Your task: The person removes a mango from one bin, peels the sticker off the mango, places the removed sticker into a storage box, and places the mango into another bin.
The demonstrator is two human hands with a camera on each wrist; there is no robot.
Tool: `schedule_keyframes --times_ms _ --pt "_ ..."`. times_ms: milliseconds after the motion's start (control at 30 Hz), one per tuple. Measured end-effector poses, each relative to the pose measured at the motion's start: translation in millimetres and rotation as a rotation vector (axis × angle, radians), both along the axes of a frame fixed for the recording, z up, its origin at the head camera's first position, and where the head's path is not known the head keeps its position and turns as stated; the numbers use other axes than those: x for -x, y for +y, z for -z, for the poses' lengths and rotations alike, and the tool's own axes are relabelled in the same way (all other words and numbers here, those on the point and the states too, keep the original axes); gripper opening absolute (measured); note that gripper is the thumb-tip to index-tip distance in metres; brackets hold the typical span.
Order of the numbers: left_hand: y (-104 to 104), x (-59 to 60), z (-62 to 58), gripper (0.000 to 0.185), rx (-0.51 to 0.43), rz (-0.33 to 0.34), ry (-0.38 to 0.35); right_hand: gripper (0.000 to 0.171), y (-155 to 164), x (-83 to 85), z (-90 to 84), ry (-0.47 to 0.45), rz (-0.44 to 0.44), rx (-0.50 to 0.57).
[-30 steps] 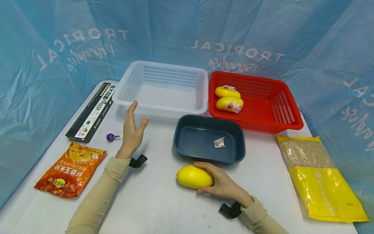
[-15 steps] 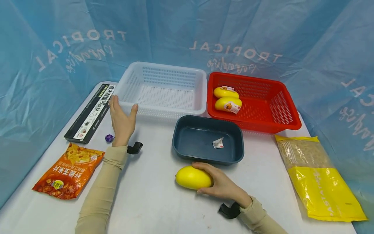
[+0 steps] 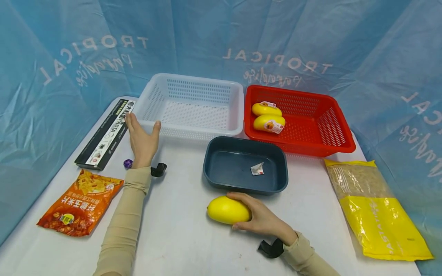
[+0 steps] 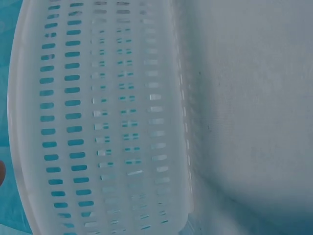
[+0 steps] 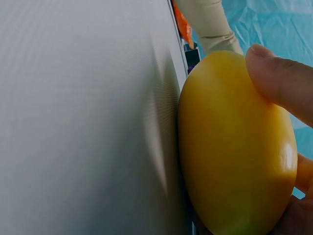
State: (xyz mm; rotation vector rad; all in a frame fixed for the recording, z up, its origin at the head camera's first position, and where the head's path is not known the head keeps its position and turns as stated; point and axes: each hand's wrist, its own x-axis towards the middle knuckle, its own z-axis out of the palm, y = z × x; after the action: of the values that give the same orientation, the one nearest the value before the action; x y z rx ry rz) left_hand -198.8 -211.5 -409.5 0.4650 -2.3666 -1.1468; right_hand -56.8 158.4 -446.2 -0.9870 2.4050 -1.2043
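Gripping a yellow mango (image 3: 228,209) at the near middle of the white counter (image 3: 186,237), right hand (image 3: 264,218) with fingers curled over the fruit's far end, thumb on its top; mango lying on its side, touching the counter, just in front of the dark tray (image 3: 245,165). Seen from the right wrist, thumb pressed on the mango's skin (image 5: 234,147). Left and nearer the edge, orange snack bag (image 3: 79,201) lying flat. Right, yellow pasta bag (image 3: 376,209) flat near the counter's edge. Inside the tray, one small paper scrap (image 3: 259,168). Farther left, left hand (image 3: 141,140) open, fingers straight and spread, thumb out, held just in front of the near left corner of the white basket (image 3: 191,105); touching or not cannot be told. Beside the wrist, small purple candy (image 3: 127,163); beyond it, black pasta box (image 3: 107,132). At the back right, red basket (image 3: 324,126) holding two more mangoes (image 3: 268,117), side by side, labelled.
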Motion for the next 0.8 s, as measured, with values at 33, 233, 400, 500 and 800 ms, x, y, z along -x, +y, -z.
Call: schedule_keyframes --times_ms 33,233,400,500,800 --pt "0 0.9 0.4 0.09 0.003 0.001 -0.002 0.079 0 0.1 0.0 0.001 -0.001 0.001" --pt "-3 4.6 2.2 0.089 0.001 -0.008 -0.019 0.078 -1 0.0 -0.5 0.002 -0.007 -0.003" --pt "-4 6.1 4.4 0.088 -0.006 -0.015 -0.026 0.077 -5 -1.2 -5.1 -0.024 -0.026 0.004" --pt "-5 6.7 4.6 0.088 -0.005 -0.019 -0.026 0.076 -8 -2.6 -9.7 -0.022 -0.044 0.012" --pt "-5 7.1 4.9 0.09 -0.01 -0.013 -0.049 0.073 -18 -2.6 -25.7 -0.015 -0.112 0.032"
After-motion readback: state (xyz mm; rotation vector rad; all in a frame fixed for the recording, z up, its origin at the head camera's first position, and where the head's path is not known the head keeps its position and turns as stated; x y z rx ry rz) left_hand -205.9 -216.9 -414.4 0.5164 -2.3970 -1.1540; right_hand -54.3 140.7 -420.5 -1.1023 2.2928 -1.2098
